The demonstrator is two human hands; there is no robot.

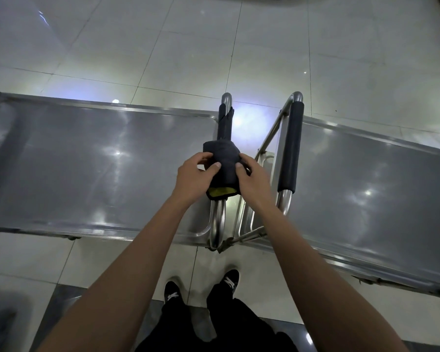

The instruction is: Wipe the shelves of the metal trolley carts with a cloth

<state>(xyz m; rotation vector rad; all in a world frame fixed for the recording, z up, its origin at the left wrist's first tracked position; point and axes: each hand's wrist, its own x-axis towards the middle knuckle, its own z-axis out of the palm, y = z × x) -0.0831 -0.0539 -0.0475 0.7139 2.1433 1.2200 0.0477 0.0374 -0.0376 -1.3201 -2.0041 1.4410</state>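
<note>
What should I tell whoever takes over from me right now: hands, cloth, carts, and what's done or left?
Left hand: grips the left side of the dark cloth.
Right hand: pinches the cloth's right side.
The cloth, yellow on its inner face, is draped over the left cart's handle, above the gap between the two carts.
Left cart shelf and right cart shelf stand end to end, handles together; the right handle has a dark sleeve.
Done: cannot tell; neither shelf shows wipe marks.
Left: probably lift the cloth off the handle and wipe both shelves.

Narrow gap between handles (290, 148) — shelves (87, 161) open.
</note>
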